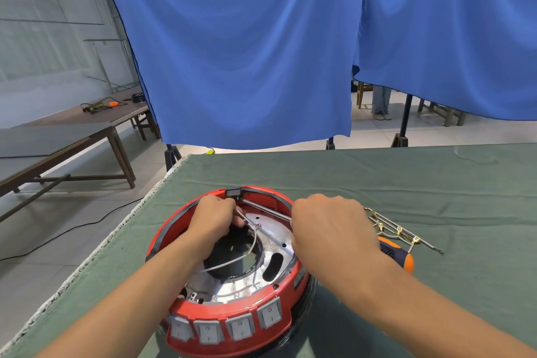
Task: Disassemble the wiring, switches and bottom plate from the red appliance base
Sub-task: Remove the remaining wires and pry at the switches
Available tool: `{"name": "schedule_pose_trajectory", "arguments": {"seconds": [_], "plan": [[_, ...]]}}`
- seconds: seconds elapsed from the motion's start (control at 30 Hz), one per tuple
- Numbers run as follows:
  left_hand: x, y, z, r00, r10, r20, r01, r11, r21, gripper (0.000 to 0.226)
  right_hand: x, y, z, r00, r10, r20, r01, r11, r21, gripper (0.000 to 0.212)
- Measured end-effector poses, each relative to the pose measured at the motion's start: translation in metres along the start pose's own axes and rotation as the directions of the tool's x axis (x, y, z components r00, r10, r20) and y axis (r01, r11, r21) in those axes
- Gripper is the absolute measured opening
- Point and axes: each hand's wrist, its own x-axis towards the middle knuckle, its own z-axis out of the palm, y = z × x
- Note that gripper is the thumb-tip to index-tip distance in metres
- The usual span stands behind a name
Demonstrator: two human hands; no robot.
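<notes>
Closest in, four grey rocker switches (225,326) sit in a row along the near wall of the red appliance base (232,304), which rests on the green-covered table (377,183). Inside the ring the left hand (213,219) is curled, its fingertips pinching a thin whitish wire (232,261) that loops back over the shiny metal bottom plate (273,237). Just right of that pinch, the right hand (331,229) is clenched round a tool whose handle is hidden in the fist; its bare steel shaft (266,209) runs out from the knuckles up and left, tip at the small black block (233,192) on the far rim. Beyond the right wrist, on the cloth, lies an orange and dark blue screwdriver handle (396,253), partly covered by the forearm, and past it a loose bundle of wires with brass terminals (398,231). Behind the table hangs a blue curtain (247,52).
</notes>
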Motion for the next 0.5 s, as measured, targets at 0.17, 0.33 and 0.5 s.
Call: {"name": "schedule_pose_trajectory", "arguments": {"seconds": [0.17, 0.33, 0.5], "plan": [[-0.002, 0.002, -0.005, 0.989, -0.143, 0.041, 0.149, 0.964, -0.222, 0.019, -0.001, -0.01, -0.005, 1.0, -0.006, 0.012, 0.006, 1.0, -0.019, 0.017], [0.002, 0.0, -0.007, 0.979, -0.19, 0.075, 0.204, 0.902, -0.381, 0.019, -0.005, -0.016, -0.005, 1.0, -0.003, 0.004, 0.003, 1.0, -0.03, 0.012], [0.003, 0.001, -0.008, 0.979, -0.183, 0.088, 0.204, 0.882, -0.426, 0.02, -0.007, -0.021, -0.004, 1.0, 0.014, 0.01, -0.013, 0.999, -0.041, 0.01]]}}
